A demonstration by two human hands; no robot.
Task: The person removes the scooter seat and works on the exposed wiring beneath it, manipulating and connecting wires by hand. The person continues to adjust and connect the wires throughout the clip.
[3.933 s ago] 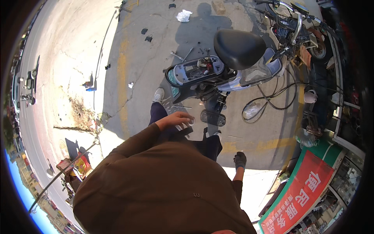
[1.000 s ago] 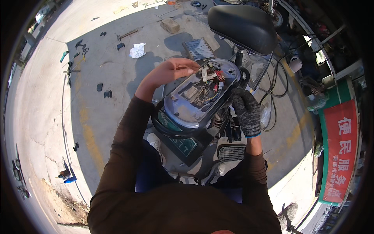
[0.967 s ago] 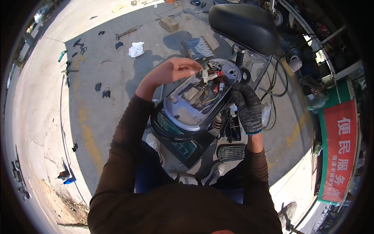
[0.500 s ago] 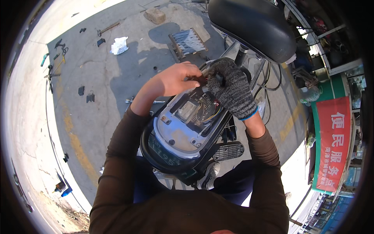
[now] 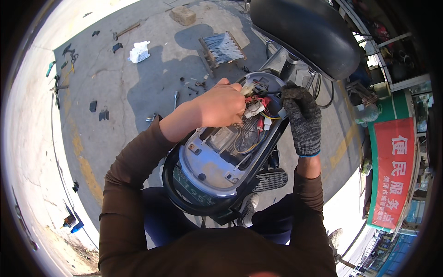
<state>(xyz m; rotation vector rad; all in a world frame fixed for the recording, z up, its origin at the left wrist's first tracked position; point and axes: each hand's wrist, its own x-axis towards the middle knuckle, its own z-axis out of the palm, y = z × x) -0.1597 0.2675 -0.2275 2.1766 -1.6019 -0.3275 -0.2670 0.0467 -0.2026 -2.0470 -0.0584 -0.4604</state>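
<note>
Head view showed your bare left hand [image 5: 221, 105] curled over the far end of the scooter's open rear compartment [image 5: 226, 152], fingers pinched shut on a white wire connector [image 5: 248, 88] in the bundle of red, white and yellow wiring [image 5: 257, 111]. Your right hand [image 5: 301, 121], in a grey knit glove, lay just right of that bundle with its fingertips pressed into the wires at the compartment's far right edge; whether it actually gripped a wire could not be told. The connector sat between your two hands, at the far rim of the compartment.

Near you, the grey tray of the compartment widened toward your knees, ringed by a black grab rail [image 5: 177, 194]. The raised black seat [image 5: 304, 32] hung over the far right of the scene. On the concrete ground [image 5: 138, 92] to the far left lay a crumpled white rag [image 5: 138, 51], a stone block [image 5: 183, 15], a slatted panel [image 5: 223, 46] and scattered small tools. A red banner [image 5: 392, 171] hung at the right.
</note>
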